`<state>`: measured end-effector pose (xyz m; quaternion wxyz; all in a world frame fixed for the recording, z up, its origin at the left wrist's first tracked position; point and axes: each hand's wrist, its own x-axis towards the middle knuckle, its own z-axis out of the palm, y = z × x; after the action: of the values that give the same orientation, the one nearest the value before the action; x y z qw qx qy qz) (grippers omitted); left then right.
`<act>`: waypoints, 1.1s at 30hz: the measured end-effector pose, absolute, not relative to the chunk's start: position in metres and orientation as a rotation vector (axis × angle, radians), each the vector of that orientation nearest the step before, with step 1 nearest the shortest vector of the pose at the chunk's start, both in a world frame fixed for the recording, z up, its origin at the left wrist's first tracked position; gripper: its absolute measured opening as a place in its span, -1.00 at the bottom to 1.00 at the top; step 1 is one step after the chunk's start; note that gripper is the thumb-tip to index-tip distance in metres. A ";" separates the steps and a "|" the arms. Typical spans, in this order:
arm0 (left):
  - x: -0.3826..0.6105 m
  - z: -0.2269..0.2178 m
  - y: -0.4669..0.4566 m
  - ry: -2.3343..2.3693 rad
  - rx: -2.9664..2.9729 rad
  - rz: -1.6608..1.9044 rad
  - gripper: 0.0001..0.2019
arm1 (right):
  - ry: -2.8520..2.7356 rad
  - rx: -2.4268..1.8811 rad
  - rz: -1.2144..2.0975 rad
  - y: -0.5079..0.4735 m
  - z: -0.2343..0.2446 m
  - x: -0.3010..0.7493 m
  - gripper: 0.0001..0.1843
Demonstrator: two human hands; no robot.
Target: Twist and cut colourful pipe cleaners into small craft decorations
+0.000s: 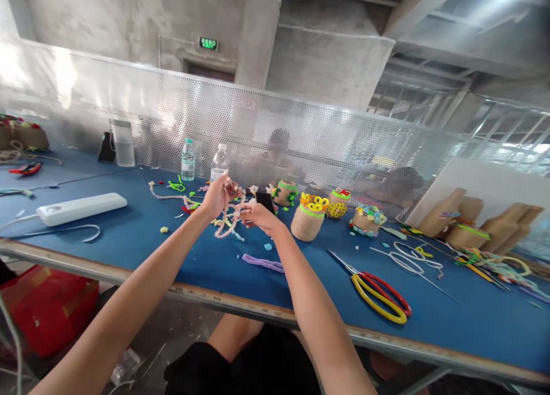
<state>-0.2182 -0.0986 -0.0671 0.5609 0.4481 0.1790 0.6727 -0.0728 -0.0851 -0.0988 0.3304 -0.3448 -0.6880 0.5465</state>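
Both my arms reach out over the blue table [141, 234]. My left hand [219, 194] and my right hand [260, 216] are closed on a pale pink pipe cleaner [230, 218], which is bent into loops and hangs between them above the table. A purple pipe cleaner [262, 262] lies on the table just below my right wrist. A black phone [265, 200] lies right behind my right hand.
Twine-wrapped jars with bright pipe-cleaner flowers [307, 216] stand behind my hands. Yellow and red scissors [378, 292] lie at the right. A white power strip [79, 208] lies at the left, two water bottles [188, 160] at the back. A perforated screen [301, 131] borders the table; people sit behind it.
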 end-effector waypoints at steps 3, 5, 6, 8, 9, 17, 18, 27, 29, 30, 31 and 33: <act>-0.222 -0.066 -0.097 0.400 1.016 1.599 -0.65 | -1.818 -0.848 1.351 -0.082 -0.098 -0.072 -0.83; -0.228 -0.064 -0.094 0.392 0.934 1.689 -0.67 | -1.807 -0.847 1.332 -0.081 -0.094 -0.067 -0.85; -0.231 -0.064 -0.092 0.401 0.886 1.747 -0.66 | -1.797 -0.839 1.336 -0.081 -0.091 -0.064 -0.86; -0.237 -0.063 -0.088 0.438 0.815 1.833 -0.66 | -1.768 -0.808 1.350 -0.081 -0.085 -0.058 -0.88; -0.240 -0.063 -0.086 0.457 0.803 1.849 -0.66 | -1.749 -0.797 1.354 -0.081 -0.083 -0.056 -0.87; -0.272 -0.060 -0.077 0.496 0.644 2.021 -0.66 | -1.726 -0.799 1.357 -0.079 -0.081 -0.055 -0.88; -0.275 -0.060 -0.076 0.494 0.617 2.029 -0.66 | -1.729 -0.798 1.354 -0.078 -0.082 -0.056 -0.87; -0.260 -0.055 -0.080 0.538 0.854 1.962 -0.70 | -1.579 -0.737 1.222 -0.074 -0.088 -0.065 -0.76; -0.258 -0.057 -0.079 0.624 0.918 1.987 -0.75 | -1.550 -0.728 1.240 -0.076 -0.084 -0.064 -0.75; -0.259 -0.058 -0.077 0.661 0.914 2.001 -0.76 | -1.548 -0.729 1.255 -0.078 -0.081 -0.063 -0.75; -0.261 -0.060 -0.075 0.685 0.894 2.004 -0.75 | -1.554 -0.733 1.268 -0.080 -0.079 -0.063 -0.75; -0.265 -0.062 -0.067 0.708 0.843 1.988 -0.71 | -1.580 -0.743 1.282 -0.089 -0.075 -0.066 -0.76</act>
<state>-0.2654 -0.0672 -0.0619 0.4212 0.3363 0.2826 0.7935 -0.0661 -0.0887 -0.0752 0.4684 -0.3032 -0.6444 0.5230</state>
